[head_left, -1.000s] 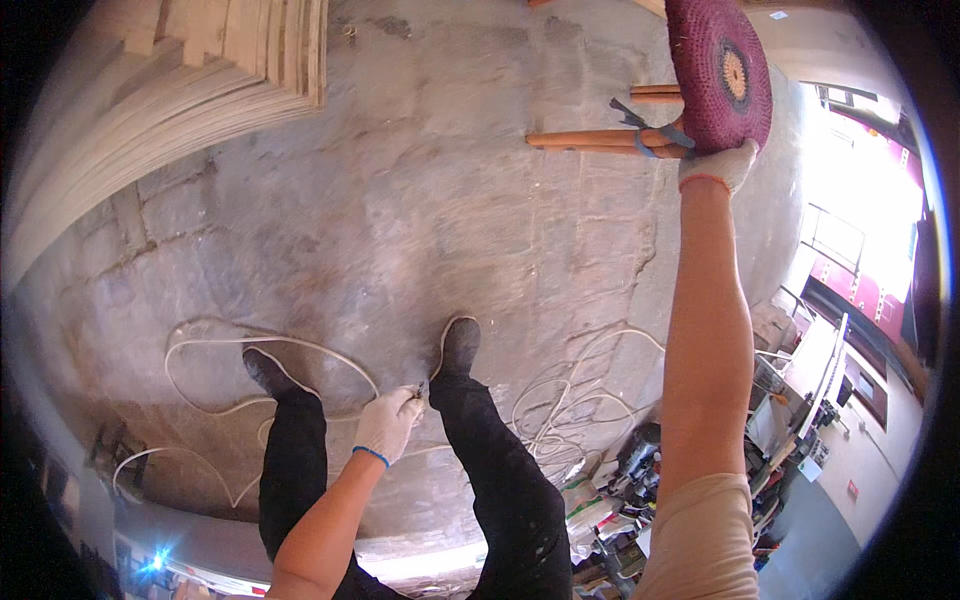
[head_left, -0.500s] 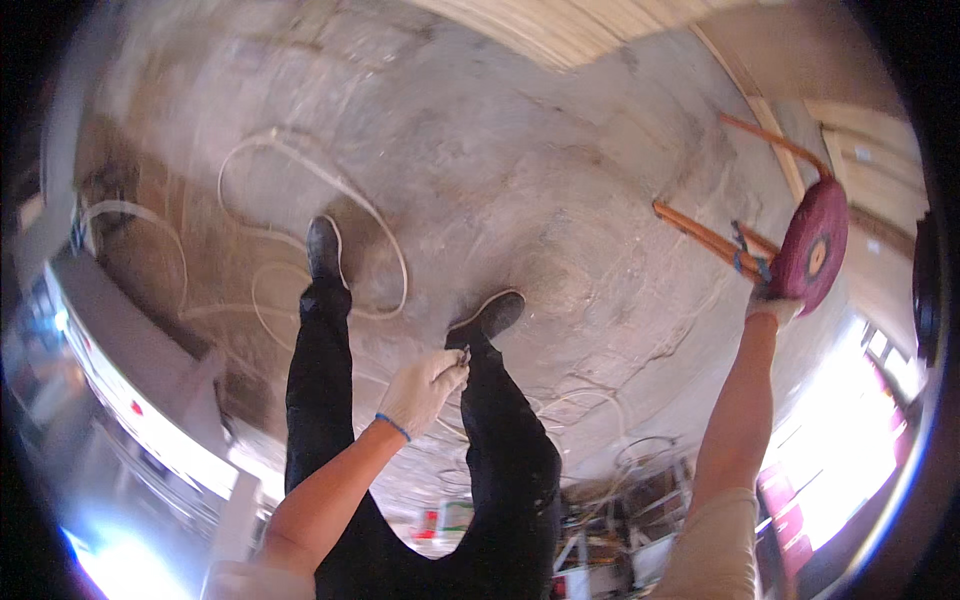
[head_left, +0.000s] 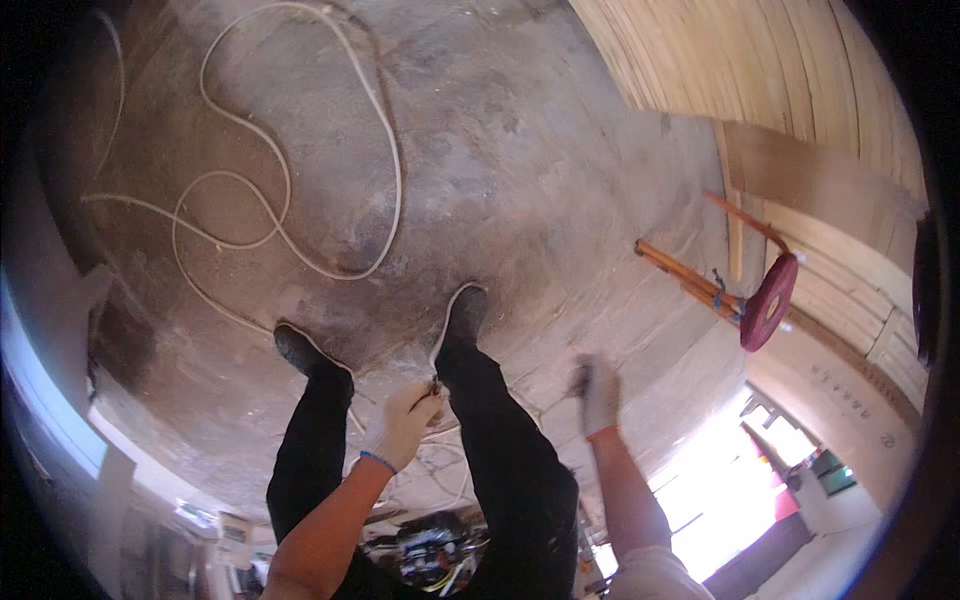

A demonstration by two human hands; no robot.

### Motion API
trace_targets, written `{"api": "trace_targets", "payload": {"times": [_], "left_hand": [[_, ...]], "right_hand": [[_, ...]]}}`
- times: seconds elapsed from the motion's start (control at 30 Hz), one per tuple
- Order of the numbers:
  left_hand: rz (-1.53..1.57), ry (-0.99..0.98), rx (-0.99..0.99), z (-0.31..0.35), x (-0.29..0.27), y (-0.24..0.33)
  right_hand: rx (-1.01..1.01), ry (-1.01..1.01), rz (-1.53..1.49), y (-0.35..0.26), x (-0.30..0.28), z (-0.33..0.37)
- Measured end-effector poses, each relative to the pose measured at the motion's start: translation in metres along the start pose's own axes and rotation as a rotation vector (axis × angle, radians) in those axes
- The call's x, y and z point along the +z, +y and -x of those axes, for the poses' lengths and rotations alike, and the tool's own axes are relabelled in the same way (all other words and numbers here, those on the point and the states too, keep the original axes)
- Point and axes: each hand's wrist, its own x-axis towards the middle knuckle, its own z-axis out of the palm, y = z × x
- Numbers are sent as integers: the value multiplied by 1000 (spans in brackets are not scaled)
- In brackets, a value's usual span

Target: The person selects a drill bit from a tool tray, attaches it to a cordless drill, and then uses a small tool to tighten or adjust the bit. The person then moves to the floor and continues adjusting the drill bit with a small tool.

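Observation:
My left hand (head_left: 400, 430), in a whitish work glove with a blue cuff band, is closed in a pinch in front of my legs. A small dark thing (head_left: 435, 387) pokes out at its fingertips, too small to name. To the right, my right hand (head_left: 601, 396) wears a similar glove with a reddish cuff. Motion smears its fingers, and a dark patch shows beside them, so I cannot tell whether it holds anything. Beyond it, apart from the hand, stands a stool with a round dark-red seat (head_left: 768, 303) and orange-brown legs (head_left: 685, 272), seen tilted near the stacked boards.
A pale hose (head_left: 397, 180) lies in loops across the worn concrete floor (head_left: 530, 170), running close to my shoes. Stacked wooden boards (head_left: 720, 60) line the upper right. Cluttered dark items (head_left: 425, 550) sit below, between my legs. Bright light enters at lower right.
My right hand has let go of the stool and come left toward my body. The stool stays by the boards. My left hand keeps its pinch, while the view and my feet have shifted.

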Motion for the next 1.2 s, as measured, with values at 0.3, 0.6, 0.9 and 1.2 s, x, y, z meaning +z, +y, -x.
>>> {"api": "trace_targets", "payload": {"times": [0.3, 0.6, 0.9, 1.2], "left_hand": [[252, 244, 174, 43, -80, 2], [694, 435, 150, 57, -137, -23], [765, 465, 134, 58, -151, -19], [733, 442, 117, 57, -159, -12]], "right_hand": [[-247, -812, 336, -77, 228, 232], [22, -1036, -29, -49, 287, 213], [179, -1008, -174, -48, 314, 207], [223, -850, -329, -34, 317, 192]]}}
